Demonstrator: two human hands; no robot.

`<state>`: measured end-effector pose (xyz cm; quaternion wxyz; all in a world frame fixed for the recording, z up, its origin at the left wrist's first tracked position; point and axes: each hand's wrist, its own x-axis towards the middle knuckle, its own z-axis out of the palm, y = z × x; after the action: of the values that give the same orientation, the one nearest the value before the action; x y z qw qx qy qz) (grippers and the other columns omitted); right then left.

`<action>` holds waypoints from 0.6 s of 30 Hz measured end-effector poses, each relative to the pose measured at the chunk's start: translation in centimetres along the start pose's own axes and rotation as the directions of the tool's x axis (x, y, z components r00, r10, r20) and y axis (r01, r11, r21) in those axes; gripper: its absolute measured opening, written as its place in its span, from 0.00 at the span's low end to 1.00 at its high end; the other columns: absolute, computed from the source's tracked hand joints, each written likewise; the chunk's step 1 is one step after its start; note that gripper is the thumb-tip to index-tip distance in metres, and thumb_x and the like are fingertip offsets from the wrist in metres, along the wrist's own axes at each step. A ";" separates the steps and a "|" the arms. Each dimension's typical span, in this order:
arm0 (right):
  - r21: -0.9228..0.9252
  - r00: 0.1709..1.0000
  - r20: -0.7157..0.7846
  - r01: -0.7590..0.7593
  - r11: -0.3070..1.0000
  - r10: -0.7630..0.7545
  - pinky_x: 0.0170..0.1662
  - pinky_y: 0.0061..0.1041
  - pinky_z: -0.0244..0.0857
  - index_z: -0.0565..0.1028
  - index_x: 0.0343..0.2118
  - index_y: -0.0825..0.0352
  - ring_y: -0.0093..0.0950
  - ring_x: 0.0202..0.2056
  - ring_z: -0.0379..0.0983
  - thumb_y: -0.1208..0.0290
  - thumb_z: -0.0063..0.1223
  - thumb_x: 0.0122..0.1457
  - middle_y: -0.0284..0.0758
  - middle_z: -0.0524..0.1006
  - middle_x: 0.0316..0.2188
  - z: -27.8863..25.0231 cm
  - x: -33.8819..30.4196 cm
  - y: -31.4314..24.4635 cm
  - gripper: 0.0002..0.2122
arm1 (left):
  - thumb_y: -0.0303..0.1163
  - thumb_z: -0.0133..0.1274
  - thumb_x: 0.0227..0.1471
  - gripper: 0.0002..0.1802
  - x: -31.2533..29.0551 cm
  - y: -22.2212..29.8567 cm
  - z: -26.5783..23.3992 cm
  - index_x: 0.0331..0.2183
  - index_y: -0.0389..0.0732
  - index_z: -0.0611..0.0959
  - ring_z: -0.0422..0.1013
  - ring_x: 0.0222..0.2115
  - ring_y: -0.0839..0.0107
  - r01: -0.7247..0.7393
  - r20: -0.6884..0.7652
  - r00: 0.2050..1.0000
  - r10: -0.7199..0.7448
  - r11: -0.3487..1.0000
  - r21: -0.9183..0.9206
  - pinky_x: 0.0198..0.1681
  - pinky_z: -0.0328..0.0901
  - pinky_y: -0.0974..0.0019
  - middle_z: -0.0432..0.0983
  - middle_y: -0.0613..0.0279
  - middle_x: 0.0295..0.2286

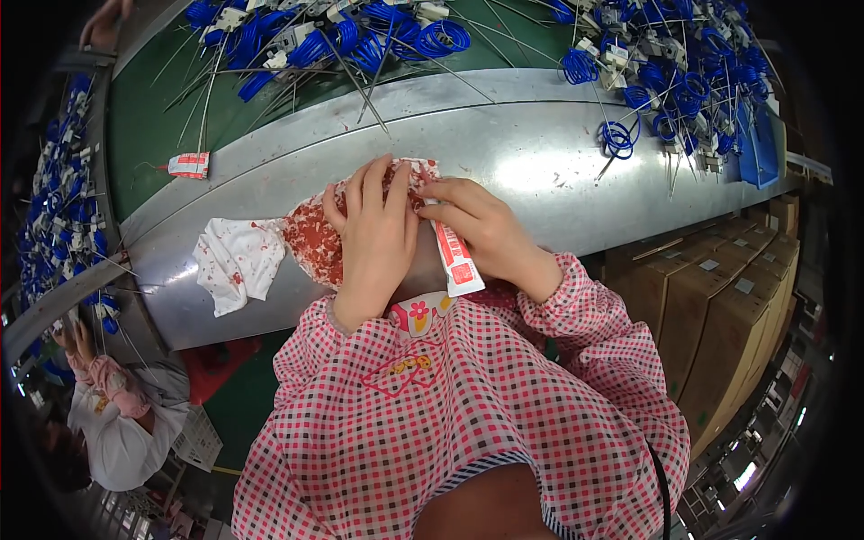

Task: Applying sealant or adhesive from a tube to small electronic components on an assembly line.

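Observation:
A white cloth (238, 261) spotted with red lies on the metal bench, its right part (315, 236) thickly covered in red smears. My left hand (376, 220) rests over that smeared part with its fingers stretched out. Bent at its fingers, my right hand (486, 229) grips a red and white squeeze tube (459, 261) near its upper end. The tube's flat end points toward me; its nozzle is hidden under my fingers. A second, crumpled red and white tube (189, 166) lies farther left with a thin wire at its tip.
Blue coiled cables with white connectors and thin metal rods (360, 40) heap along the green surface (144, 108) at the back. Another heap (693, 85) lies at the right by a blue bin (758, 144). Cardboard boxes (711, 306) stand below right. A co-worker (135, 414) is at the left.

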<state>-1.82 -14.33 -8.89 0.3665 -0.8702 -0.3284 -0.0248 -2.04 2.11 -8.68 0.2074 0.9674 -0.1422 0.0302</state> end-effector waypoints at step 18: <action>0.893 0.548 0.027 -0.389 0.226 0.836 0.28 0.15 0.67 0.67 0.34 0.69 0.22 0.25 0.73 0.74 0.49 0.53 0.36 0.74 0.29 -0.2 0.3 0.8 0.07 | 0.27 0.46 0.44 0.21 0.1 -0.1 0.1 0.45 0.43 0.70 0.56 0.48 0.63 0.007 -0.001 1.000 -0.007 1.000 0.002 0.51 0.42 0.47 0.60 0.60 0.45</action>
<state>-1.10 -14.72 -9.14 0.7685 -0.6065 0.1886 0.0771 -1.88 2.09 -8.77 0.2065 0.9681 -0.1388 0.0303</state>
